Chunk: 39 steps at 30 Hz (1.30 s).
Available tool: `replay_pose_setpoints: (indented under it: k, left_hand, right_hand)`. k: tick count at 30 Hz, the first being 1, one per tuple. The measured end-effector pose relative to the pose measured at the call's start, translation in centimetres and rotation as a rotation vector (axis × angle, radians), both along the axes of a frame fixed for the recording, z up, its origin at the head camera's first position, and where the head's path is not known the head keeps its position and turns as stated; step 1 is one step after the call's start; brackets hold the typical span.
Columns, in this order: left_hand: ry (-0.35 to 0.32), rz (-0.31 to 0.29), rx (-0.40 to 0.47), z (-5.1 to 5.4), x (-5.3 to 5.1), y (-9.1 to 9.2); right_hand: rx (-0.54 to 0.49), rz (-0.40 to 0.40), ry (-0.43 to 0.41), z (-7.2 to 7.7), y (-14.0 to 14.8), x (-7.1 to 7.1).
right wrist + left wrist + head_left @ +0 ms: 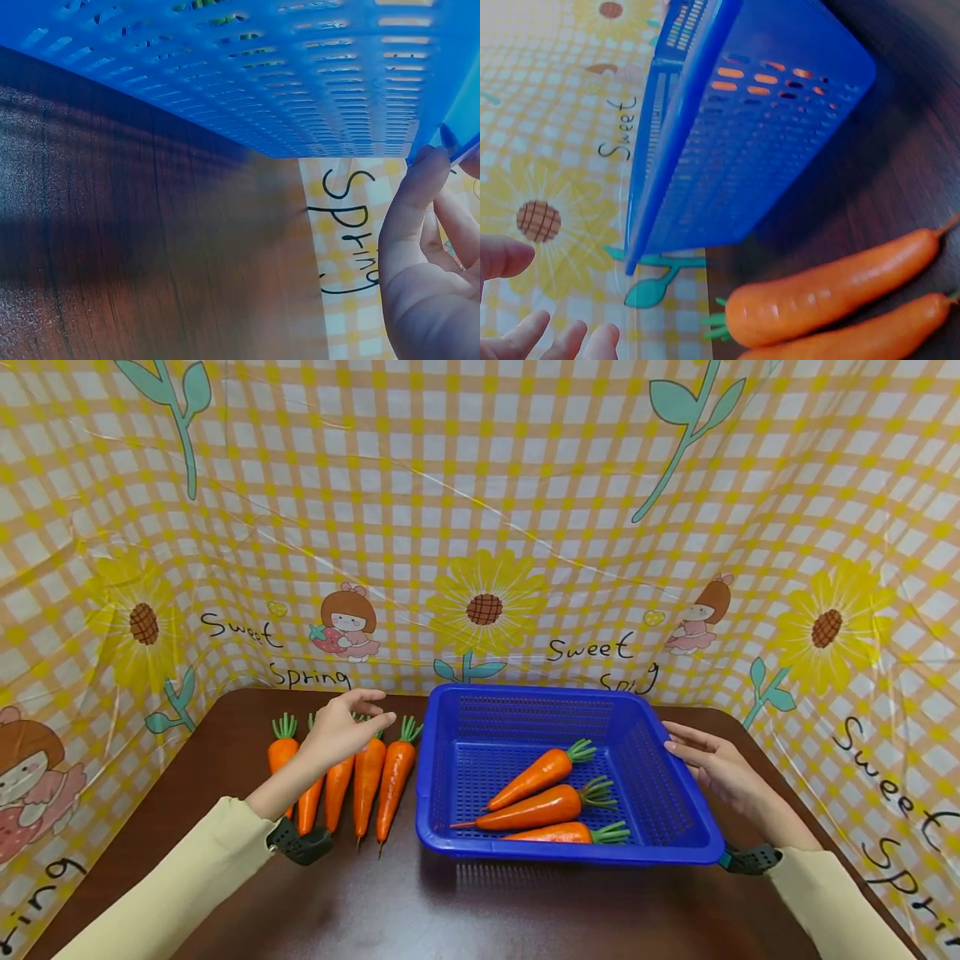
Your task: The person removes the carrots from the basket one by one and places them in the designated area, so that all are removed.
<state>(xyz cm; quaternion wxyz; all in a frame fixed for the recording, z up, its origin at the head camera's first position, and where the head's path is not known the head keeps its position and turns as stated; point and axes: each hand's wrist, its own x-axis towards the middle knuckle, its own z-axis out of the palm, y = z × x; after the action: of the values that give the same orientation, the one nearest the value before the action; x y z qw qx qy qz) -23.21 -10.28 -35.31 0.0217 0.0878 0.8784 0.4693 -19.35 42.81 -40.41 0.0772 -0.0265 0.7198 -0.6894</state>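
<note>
My left hand (348, 727) hovers over the tops of several orange carrots (395, 772) lying in a row on the table, its fingers loosely bent and holding nothing. In the left wrist view its fingertips (566, 337) stand apart from the blue plastic basket (705, 180). Three more carrots (532, 779) with green stems lie inside that basket (570, 853), the nearest partly hidden by the front rim. At the basket's right rim, my right hand (716, 768) touches the edge with thumb and fingertips; the right wrist view shows the thumb (420, 184) against the rim.
A dark brown wooden table (360, 910) bears everything. Checked cloth (480, 485) with sunflowers and lettering rises behind it and along both sides. The basket stands just right of the carrot row. Black bands (300, 842) circle both wrists.
</note>
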Motion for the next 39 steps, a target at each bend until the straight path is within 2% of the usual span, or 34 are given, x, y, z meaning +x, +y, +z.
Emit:
replay_pose_setpoints:
  k: [7, 13, 22, 35, 39]
  left_hand:
    - [-0.001, -0.032, 0.013, 0.3, -0.5, 2.0]
    - [0.022, -0.067, 0.000, 0.5, -0.7, 3.5]
    - [0.018, -0.111, -0.021, 1.0, -0.7, 5.8]
    - [-0.032, -0.184, 0.006, 1.2, -0.6, 8.6]
    - [-0.051, -0.222, 0.019, 0.9, -0.9, 9.5]
  right_hand:
    - [-0.018, -0.001, -0.011, 0.0, 0.0, -0.1]
    - [0.018, -0.011, -0.004, 0.0, -0.2, 0.0]
    - [0.005, -0.012, -0.005, -0.2, 0.0, 0.2]
    - [-0.042, -0.006, -0.013, -0.4, -0.2, 0.3]
    - [-0.066, 0.000, -0.011, -0.4, -0.3, 0.4]
